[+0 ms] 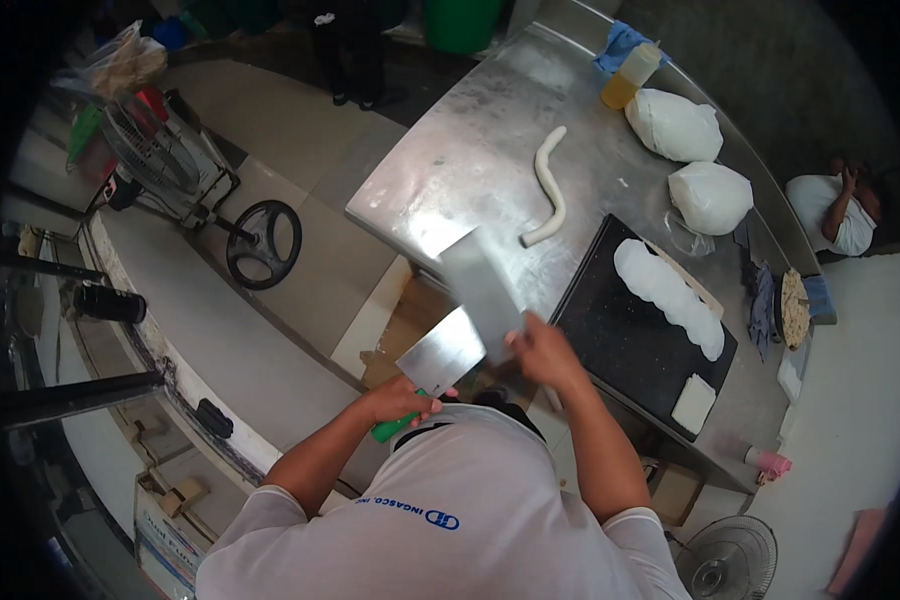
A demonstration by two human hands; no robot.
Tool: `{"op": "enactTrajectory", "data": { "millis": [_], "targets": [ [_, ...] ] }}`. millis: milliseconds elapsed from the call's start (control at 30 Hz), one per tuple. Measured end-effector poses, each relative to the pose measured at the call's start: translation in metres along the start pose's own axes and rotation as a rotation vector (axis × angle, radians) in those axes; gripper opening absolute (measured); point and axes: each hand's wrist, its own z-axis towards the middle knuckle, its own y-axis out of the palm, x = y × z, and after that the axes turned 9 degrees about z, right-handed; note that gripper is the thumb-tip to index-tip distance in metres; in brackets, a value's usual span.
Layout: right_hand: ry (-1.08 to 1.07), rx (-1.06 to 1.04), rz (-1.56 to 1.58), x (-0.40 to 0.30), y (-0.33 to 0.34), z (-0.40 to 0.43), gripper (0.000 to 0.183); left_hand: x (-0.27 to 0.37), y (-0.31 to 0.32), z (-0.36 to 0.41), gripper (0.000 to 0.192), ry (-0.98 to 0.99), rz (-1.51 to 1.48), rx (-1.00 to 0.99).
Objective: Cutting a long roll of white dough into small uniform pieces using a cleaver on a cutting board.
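Note:
My left hand grips the green handle of a dough scraper or cleaver with a broad metal blade. My right hand is closed on a second broad metal blade, blurred, its handle mostly hidden; it crosses above the first near the front edge of the steel table. A rope of white dough lies curved on the steel. On the black board at the right, flat round pieces of dough overlap in a row, and a small white square piece lies at its near corner.
Two white wrapped bundles and a squeeze bottle of yellow liquid stand along the far edge. A pan of pale filling is at the right. A fan stands lower right. Beyond the table sits a person in white.

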Motion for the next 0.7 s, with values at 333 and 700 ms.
{"op": "enactTrajectory", "data": {
  "millis": [333, 700],
  "targets": [
    [-0.052, 0.367, 0.209, 0.016, -0.036, 0.018, 0.026, -0.031, -0.040, -0.018, 0.044, 0.243, 0.759, 0.416],
    [0.082, 0.146, 0.123, 0.032, 0.011, 0.043, 0.032, 0.006, -0.099, 0.011, 0.029, 0.053, 1.344, 0.903]
  ]
}}
